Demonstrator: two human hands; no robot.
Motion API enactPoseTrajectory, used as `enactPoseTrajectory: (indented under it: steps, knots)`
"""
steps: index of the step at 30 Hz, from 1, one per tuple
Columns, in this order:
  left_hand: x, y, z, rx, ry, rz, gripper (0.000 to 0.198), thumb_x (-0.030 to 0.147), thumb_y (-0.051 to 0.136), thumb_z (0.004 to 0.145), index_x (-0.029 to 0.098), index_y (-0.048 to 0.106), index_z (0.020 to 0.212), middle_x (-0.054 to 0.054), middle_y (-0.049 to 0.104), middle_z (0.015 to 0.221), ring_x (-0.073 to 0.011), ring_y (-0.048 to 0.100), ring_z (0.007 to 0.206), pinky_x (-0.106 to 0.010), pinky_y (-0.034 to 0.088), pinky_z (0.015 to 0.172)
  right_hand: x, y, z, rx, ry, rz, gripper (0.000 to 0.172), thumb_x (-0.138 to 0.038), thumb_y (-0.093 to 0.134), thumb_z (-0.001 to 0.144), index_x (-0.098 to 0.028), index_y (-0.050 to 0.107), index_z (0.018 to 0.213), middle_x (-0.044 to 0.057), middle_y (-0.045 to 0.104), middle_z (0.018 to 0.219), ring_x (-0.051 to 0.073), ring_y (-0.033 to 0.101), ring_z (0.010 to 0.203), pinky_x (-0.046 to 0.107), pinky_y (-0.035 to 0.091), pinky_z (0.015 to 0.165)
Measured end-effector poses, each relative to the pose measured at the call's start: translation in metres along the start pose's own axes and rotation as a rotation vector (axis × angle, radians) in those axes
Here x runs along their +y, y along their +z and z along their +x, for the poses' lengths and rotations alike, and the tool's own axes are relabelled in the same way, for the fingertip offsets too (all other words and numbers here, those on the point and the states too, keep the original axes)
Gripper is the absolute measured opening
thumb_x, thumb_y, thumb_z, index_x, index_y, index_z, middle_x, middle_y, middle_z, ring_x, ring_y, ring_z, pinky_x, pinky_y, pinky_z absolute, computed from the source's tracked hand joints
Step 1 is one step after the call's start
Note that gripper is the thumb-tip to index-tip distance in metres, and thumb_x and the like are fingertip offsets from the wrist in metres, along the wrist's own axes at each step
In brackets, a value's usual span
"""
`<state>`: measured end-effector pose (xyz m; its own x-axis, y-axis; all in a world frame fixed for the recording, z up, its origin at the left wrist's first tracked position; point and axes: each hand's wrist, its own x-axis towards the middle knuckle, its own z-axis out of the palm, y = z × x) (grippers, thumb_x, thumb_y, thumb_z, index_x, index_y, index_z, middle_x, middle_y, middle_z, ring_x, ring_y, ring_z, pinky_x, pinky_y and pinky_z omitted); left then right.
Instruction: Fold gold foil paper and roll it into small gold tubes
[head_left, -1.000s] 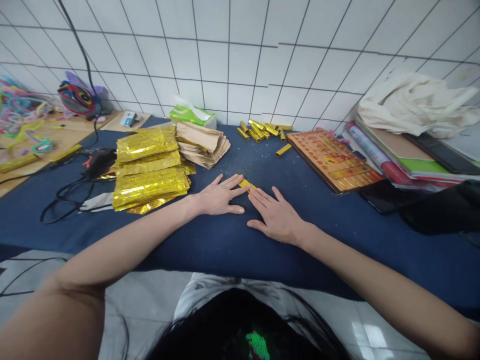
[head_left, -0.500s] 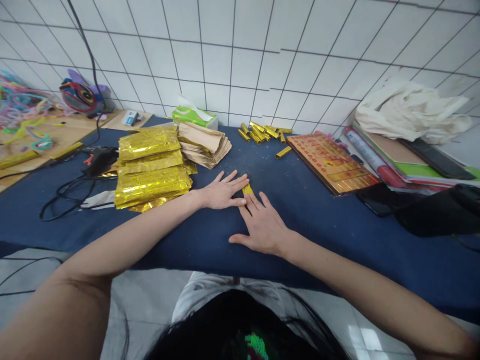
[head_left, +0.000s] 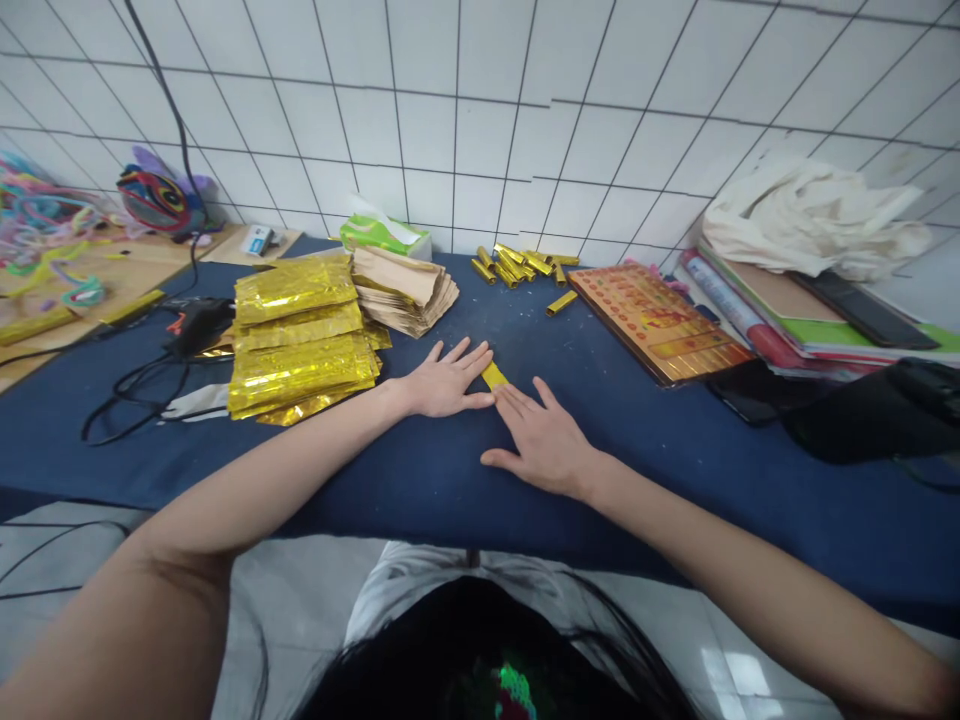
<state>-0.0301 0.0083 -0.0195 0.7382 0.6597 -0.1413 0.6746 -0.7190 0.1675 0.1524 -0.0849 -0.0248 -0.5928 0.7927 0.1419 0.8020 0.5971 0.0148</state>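
A small gold foil strip or flattened roll (head_left: 494, 376) lies on the blue cloth (head_left: 420, 470) between my hands. My left hand (head_left: 447, 382) is flat with its fingers spread, its fingertips at the strip's far left end. Reaching in from the right, my right hand (head_left: 541, 436) has its fingers stretched out, the tips touching the strip's near end and the thumb apart. Left of my left hand sits a stack of gold foil sheets (head_left: 300, 335). Behind it is a stack of brown paper (head_left: 405, 290).
Several gold foil rolls (head_left: 517, 265) lie near the tiled wall (head_left: 420, 120), with a green tissue pack (head_left: 382, 232) to their left. An orange printed packet (head_left: 660, 320) lies to the right, beside stacked folders and a white cloth bag (head_left: 810, 215). A black cable (head_left: 97, 410) curls at left.
My right hand has slid slightly right, uncovering more of the gold strip. My left hand stays almost in place. The camera view has shifted a little.
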Motion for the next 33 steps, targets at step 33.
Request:
enactPoseTrajectory:
  steps: [33]
  knots:
    - [0.045,0.012,-0.061,0.157,0.061,0.013,0.085,0.067,0.043,0.074,0.010,0.029,0.136,-0.017,0.029,0.143,-0.0266,0.025,0.133,-0.049,0.018,0.107,0.024,-0.001,0.025,-0.083,-0.132,0.218,0.078,-0.065,0.027,0.082,-0.011,0.026,0.139,0.015,0.031,0.143,0.027,0.024,0.134,0.057,0.016,0.105]
